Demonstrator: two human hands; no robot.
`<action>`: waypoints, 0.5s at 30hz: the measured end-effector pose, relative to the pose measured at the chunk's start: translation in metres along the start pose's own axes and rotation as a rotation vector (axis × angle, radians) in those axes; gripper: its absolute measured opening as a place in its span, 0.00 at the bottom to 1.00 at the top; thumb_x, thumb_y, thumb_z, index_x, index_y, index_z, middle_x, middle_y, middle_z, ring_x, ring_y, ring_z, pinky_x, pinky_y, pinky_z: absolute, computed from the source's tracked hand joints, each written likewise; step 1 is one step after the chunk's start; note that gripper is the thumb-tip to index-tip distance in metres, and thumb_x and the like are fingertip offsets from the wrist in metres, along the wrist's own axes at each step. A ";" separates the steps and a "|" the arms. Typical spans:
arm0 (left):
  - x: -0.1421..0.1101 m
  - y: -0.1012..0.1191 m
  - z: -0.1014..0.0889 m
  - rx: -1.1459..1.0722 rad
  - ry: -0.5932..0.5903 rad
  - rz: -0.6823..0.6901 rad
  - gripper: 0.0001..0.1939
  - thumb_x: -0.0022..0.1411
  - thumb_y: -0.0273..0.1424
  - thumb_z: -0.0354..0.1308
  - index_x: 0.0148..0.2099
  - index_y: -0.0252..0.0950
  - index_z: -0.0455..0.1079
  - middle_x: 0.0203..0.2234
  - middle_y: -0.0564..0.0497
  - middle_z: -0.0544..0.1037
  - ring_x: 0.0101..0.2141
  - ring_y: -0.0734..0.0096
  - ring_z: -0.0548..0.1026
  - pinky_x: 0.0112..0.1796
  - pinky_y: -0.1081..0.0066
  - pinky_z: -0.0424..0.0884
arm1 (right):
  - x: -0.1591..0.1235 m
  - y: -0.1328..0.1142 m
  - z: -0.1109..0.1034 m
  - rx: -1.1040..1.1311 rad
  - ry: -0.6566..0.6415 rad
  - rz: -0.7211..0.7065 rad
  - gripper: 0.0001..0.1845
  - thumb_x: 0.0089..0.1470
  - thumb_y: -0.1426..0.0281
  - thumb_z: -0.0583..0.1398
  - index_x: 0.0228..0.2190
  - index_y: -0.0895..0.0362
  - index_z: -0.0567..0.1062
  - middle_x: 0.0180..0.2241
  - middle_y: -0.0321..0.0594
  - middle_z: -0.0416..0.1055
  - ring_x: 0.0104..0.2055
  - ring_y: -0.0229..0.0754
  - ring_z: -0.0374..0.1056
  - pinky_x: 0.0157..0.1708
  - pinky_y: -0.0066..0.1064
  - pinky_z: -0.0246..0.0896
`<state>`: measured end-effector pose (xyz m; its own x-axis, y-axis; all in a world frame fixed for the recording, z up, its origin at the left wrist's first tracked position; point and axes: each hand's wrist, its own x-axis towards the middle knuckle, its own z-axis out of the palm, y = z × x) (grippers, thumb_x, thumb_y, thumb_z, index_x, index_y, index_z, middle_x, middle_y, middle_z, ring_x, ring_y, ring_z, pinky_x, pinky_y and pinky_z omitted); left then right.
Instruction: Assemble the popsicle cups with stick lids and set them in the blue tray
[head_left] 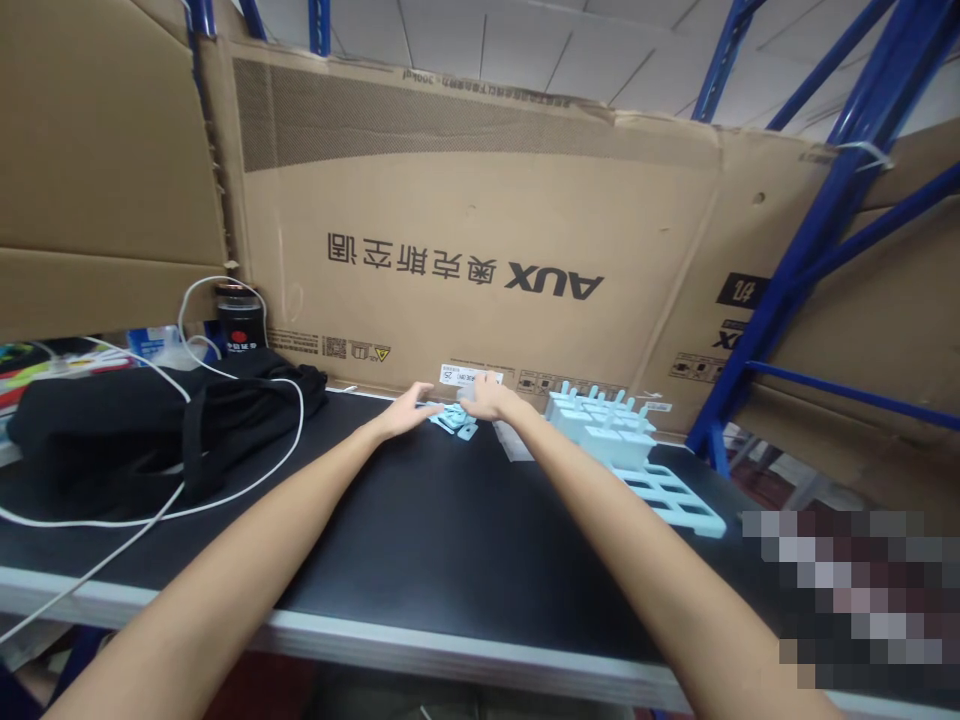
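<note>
Both arms reach far over the black table top (pixel 442 540). My left hand (pixel 409 410) is open, its fingers stretched toward a small pile of light blue flat pieces (pixel 450 420). My right hand (pixel 487 398) is at the other side of that pile, with its fingers bent and closed; a small pale patch shows at the fingertips, too blurred to name. To the right stands a light blue ice-pop mold (pixel 619 445) with several upright sticks. A light blue slotted rack (pixel 675 500) lies in front of it, and a clear plastic bag (pixel 514 442) lies beside my right wrist.
A tall cardboard sheet (pixel 465 200) closes off the back. Black cloth (pixel 150 430) with a loose white cable (pixel 296 440) covers the left side, near a dark-lidded jar (pixel 241 320). A blue metal shelf post (pixel 795 250) slants at the right.
</note>
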<state>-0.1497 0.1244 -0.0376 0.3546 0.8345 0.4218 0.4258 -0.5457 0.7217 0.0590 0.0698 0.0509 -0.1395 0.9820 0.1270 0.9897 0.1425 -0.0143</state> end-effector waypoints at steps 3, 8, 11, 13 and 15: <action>0.003 -0.009 -0.020 -0.017 0.228 -0.068 0.20 0.61 0.44 0.53 0.49 0.36 0.69 0.49 0.45 0.76 0.51 0.59 0.73 0.53 0.62 0.66 | 0.001 -0.016 0.002 0.025 0.027 -0.132 0.34 0.54 0.55 0.56 0.56 0.62 0.59 0.59 0.58 0.60 0.56 0.57 0.63 0.50 0.42 0.59; -0.004 -0.029 -0.057 0.007 0.426 -0.130 0.16 0.59 0.43 0.53 0.41 0.37 0.70 0.42 0.47 0.78 0.45 0.60 0.74 0.51 0.61 0.66 | 0.017 -0.063 0.017 0.035 0.141 -0.377 0.26 0.55 0.56 0.59 0.49 0.59 0.63 0.50 0.51 0.70 0.54 0.52 0.61 0.48 0.38 0.57; -0.010 -0.037 -0.069 0.000 0.509 -0.099 0.15 0.56 0.42 0.54 0.39 0.37 0.70 0.39 0.49 0.77 0.42 0.63 0.74 0.48 0.64 0.68 | 0.031 -0.092 0.034 0.043 0.192 -0.418 0.23 0.57 0.54 0.59 0.48 0.56 0.65 0.49 0.47 0.71 0.55 0.51 0.59 0.48 0.38 0.56; -0.013 -0.039 -0.073 0.023 0.529 -0.079 0.14 0.55 0.41 0.54 0.38 0.37 0.70 0.36 0.49 0.77 0.38 0.64 0.74 0.45 0.65 0.69 | 0.037 -0.106 0.046 0.036 0.192 -0.423 0.22 0.58 0.52 0.57 0.47 0.55 0.66 0.50 0.45 0.71 0.56 0.52 0.57 0.49 0.40 0.56; -0.016 -0.040 -0.074 0.159 0.471 -0.079 0.13 0.56 0.39 0.52 0.38 0.37 0.70 0.35 0.49 0.76 0.37 0.65 0.74 0.42 0.67 0.69 | 0.040 -0.111 0.056 0.016 0.182 -0.428 0.22 0.59 0.52 0.55 0.47 0.55 0.67 0.52 0.46 0.69 0.57 0.53 0.55 0.50 0.42 0.55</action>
<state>-0.2340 0.1386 -0.0320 -0.0823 0.7980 0.5971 0.5706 -0.4534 0.6847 -0.0577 0.0999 0.0024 -0.5260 0.7968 0.2973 0.8434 0.5336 0.0621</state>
